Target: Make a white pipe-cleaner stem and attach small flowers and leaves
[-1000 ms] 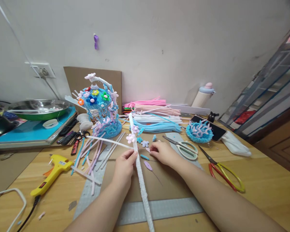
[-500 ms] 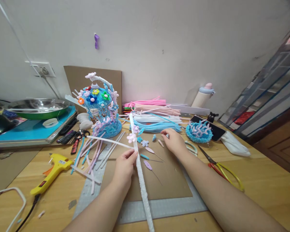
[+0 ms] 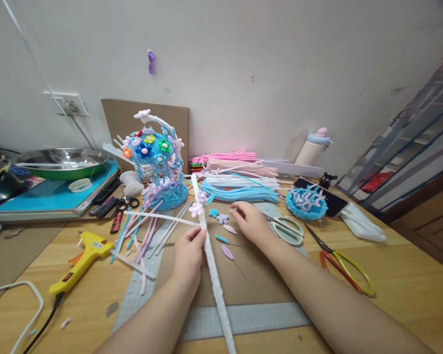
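My left hand (image 3: pixel 192 243) pinches a long white fuzzy stem (image 3: pixel 214 282) that runs from the cardboard toward me; a thin white strip (image 3: pixel 162 216) sticks out leftward from the same grip. Pink flowers (image 3: pixel 197 209) and a small blue loop sit near the stem's top. My right hand (image 3: pixel 245 219) hovers over the cardboard (image 3: pixel 258 282), fingers bent close together; what they hold, if anything, is too small to name. Beside it lie a teal flower (image 3: pixel 213 212), a lilac flower (image 3: pixel 223 219) and several small leaf shapes (image 3: pixel 227 252) on wires.
A yellow glue gun (image 3: pixel 83 258) and loose strips lie left. Behind stand a decorated blue piece (image 3: pixel 151 157) and bundled stems (image 3: pixel 239 189). White-handled scissors (image 3: pixel 288 230), yellow-and-red scissors (image 3: pixel 349 270) and a blue round piece (image 3: pixel 306 202) are right.
My right hand has moved left and slightly nearer, toward the lilac flower. The stem's top has shifted slightly left, with my left hand still gripping it.
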{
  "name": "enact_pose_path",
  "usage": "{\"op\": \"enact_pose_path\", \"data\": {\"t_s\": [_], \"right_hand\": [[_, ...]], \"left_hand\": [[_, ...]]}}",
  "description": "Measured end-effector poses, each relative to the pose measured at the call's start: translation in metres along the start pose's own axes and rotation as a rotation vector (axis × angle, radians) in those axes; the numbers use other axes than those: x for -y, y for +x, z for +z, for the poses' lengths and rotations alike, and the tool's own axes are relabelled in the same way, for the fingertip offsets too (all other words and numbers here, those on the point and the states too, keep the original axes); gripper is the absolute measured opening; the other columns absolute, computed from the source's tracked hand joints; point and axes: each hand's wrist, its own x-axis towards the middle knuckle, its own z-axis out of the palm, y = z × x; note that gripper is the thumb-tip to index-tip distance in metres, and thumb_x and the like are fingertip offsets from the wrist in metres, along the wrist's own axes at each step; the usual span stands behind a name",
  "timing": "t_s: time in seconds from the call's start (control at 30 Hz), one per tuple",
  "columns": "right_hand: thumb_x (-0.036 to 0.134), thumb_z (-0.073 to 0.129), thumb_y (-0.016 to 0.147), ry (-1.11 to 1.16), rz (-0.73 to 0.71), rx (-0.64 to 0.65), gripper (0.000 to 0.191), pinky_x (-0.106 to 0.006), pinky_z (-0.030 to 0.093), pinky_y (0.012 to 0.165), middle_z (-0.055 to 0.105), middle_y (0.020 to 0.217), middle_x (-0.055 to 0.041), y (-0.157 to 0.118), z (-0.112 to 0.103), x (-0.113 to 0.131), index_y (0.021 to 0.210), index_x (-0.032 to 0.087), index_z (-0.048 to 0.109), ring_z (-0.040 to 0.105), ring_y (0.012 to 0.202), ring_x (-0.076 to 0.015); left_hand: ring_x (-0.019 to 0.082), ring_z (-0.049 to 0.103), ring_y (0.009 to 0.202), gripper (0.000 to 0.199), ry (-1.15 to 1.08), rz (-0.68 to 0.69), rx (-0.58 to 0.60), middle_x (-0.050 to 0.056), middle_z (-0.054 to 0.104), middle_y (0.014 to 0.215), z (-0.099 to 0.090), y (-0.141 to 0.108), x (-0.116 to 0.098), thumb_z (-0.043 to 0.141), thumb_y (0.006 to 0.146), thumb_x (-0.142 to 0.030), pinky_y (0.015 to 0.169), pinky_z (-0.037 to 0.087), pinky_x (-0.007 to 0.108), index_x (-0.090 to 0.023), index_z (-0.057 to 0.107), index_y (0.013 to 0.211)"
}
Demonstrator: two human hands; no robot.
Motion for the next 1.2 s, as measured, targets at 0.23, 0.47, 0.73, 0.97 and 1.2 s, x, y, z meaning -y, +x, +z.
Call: {"op": "enact_pose_path", "data": {"t_s": [0.23, 0.47, 0.73, 0.97, 1.2], "right_hand": [[0.022, 0.047, 0.086, -0.1, -0.071, 0.114, 0.013, -0.024, 0.034, 0.069, 0.06, 0.084, -0.0038, -0.002, 0.011, 0.008, 0.083, 0.019, 0.058, 0.053, 0.079, -0.0155], [0.014, 0.05, 0.078, -0.126, 0.029, 0.05, 0.012, -0.03, 0.032, 0.074, 0.059, 0.082, -0.0091, -0.002, -0.001, 0.0, 0.07, 0.017, 0.06, 0.05, 0.086, -0.0217], [0.025, 0.05, 0.08, 0.36, 0.133, 0.058, 0.01, -0.026, 0.04, 0.061, 0.061, 0.074, -0.0016, -0.007, 0.002, 0.019, 0.082, 0.019, 0.058, 0.056, 0.067, -0.0149], [0.031, 0.075, 0.06, 1.468, 0.561, 0.203, 0.026, -0.018, 0.024, 0.042, 0.045, 0.053, 0.0058, -0.023, 0.018, 0.058, 0.069, 0.015, 0.056, 0.036, 0.044, -0.0044], [0.033, 0.071, 0.064, 1.367, 0.559, 0.133, 0.025, -0.018, 0.022, 0.04, 0.047, 0.048, 0.0058, -0.022, 0.019, 0.053, 0.068, 0.015, 0.053, 0.034, 0.04, -0.0044]], "left_hand": [[0.008, 0.045, 0.044, 0.029, -0.026, -0.008, 0.015, -0.005, 0.054, 0.047, 0.002, -0.001, -0.002, 0.075, 0.052, -0.03, 0.047, 0.034, 0.02, -0.015, 0.071, 0.077], [0.007, 0.043, 0.044, 0.029, -0.021, -0.012, 0.019, -0.004, 0.056, 0.05, 0.002, -0.002, -0.003, 0.075, 0.052, -0.03, 0.045, 0.032, 0.019, -0.013, 0.07, 0.075], [0.006, 0.041, 0.043, 0.032, -0.017, -0.016, 0.086, -0.004, 0.054, 0.05, 0.001, 0.002, 0.003, 0.077, 0.052, -0.032, 0.045, 0.031, 0.019, -0.013, 0.069, 0.076], [0.008, 0.046, 0.046, 0.034, -0.015, -0.013, 0.204, 0.0, 0.06, 0.055, 0.002, 0.003, 0.009, 0.077, 0.054, -0.035, 0.046, 0.033, 0.02, -0.013, 0.071, 0.079], [0.008, 0.05, 0.05, 0.029, 0.0, 0.005, 0.227, 0.002, 0.065, 0.062, 0.005, -0.003, 0.008, 0.075, 0.058, -0.032, 0.049, 0.038, 0.02, -0.014, 0.072, 0.081]]}}
